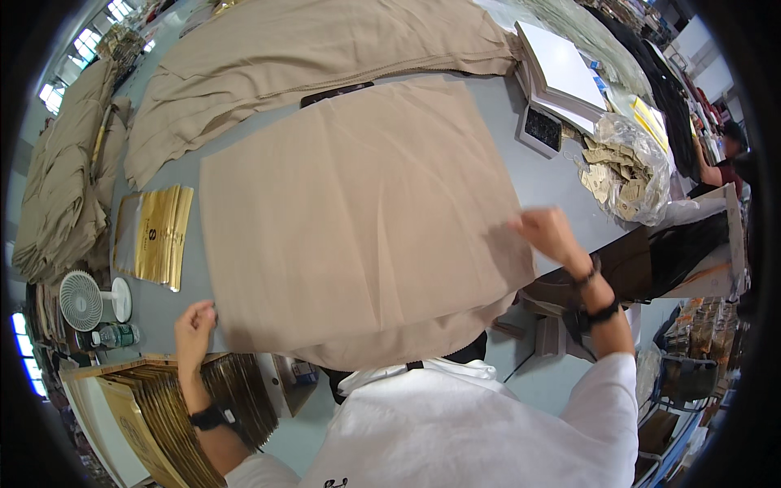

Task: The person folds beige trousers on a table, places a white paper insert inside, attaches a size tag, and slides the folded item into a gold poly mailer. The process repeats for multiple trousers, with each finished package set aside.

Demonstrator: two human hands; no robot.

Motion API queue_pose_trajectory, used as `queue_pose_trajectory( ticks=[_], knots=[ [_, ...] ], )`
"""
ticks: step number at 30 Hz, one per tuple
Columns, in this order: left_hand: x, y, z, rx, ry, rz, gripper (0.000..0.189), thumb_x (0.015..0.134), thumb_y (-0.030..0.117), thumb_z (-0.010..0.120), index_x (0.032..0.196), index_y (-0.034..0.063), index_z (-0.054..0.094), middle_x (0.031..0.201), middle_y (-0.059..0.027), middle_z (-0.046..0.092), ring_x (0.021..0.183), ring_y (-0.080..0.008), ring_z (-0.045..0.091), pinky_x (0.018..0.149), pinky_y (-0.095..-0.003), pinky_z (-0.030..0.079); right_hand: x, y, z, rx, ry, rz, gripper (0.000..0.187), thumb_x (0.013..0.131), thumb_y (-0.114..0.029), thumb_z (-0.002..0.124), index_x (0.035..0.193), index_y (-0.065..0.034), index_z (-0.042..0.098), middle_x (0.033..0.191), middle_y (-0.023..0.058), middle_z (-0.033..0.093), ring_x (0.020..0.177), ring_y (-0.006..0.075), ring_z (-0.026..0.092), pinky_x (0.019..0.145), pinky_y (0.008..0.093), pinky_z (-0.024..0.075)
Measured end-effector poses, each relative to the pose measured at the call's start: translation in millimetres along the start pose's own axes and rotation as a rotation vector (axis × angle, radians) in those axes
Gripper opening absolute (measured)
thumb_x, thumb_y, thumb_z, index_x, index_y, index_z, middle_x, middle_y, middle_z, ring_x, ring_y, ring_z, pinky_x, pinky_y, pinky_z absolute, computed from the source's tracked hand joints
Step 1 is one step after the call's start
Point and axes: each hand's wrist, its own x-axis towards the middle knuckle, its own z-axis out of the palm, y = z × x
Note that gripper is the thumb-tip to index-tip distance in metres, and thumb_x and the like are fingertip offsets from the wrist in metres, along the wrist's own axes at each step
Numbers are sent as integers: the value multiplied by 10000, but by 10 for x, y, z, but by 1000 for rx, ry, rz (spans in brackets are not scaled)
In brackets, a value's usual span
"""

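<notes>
A beige cloth lies spread on the grey table before me, its near edge hanging over the table's front edge. My left hand is at the cloth's lower left corner, fingers curled; whether it pinches the edge is unclear. Over the cloth's right edge is my right hand, blurred, with its fingers bent; I cannot tell whether it grips any fabric. Beyond the spread cloth a larger beige fabric lies in folds. A dark flat object shows partly between the two.
Gold packets, a white fan and a bottle are at left. White boards, a small box and a bag of tags stand at right. A box of gold packets is below left. Another person is far right.
</notes>
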Motion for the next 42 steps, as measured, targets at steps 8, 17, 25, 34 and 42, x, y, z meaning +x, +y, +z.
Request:
queue_pose_trajectory(
  ticks=[8,17,25,34,42],
  knots=[
    [1034,236,371,-83,181,141,258,1034,170,672,1193,-30,711,829,40,624,740,-45,534,662,-219,433,2298,288,299,449,258,312,403,928,-366,694,1081,-6,792,827,136,779,716,255,765,711,372,591],
    [1351,265,511,-112,295,149,243,1039,175,673,1160,-26,739,879,26,651,778,-51,545,701,-216,446,3116,62,470,323,327,303,381,878,-354,798,1166,-104,787,1145,165,760,1080,313,716,892,403,552],
    [1515,521,543,-53,370,225,274,1047,196,664,1164,-40,739,913,-3,686,828,-72,579,759,-239,485,2965,-74,214,298,705,103,204,931,-264,759,1080,-139,818,1085,86,770,850,281,736,773,379,559],
    [1907,853,742,-112,371,235,274,1048,214,658,1152,-24,745,939,-8,693,864,-83,592,788,-253,490,2643,-563,221,76,720,-603,195,929,-113,657,1113,-57,692,1058,101,765,887,330,739,779,430,576],
    [2285,619,777,269,615,334,429,993,356,698,1228,-2,718,1053,-128,727,926,-249,665,872,-386,535,3010,230,208,-96,628,52,148,1039,-158,506,1152,-77,555,1045,217,729,875,425,707,760,545,537]
  ],
)
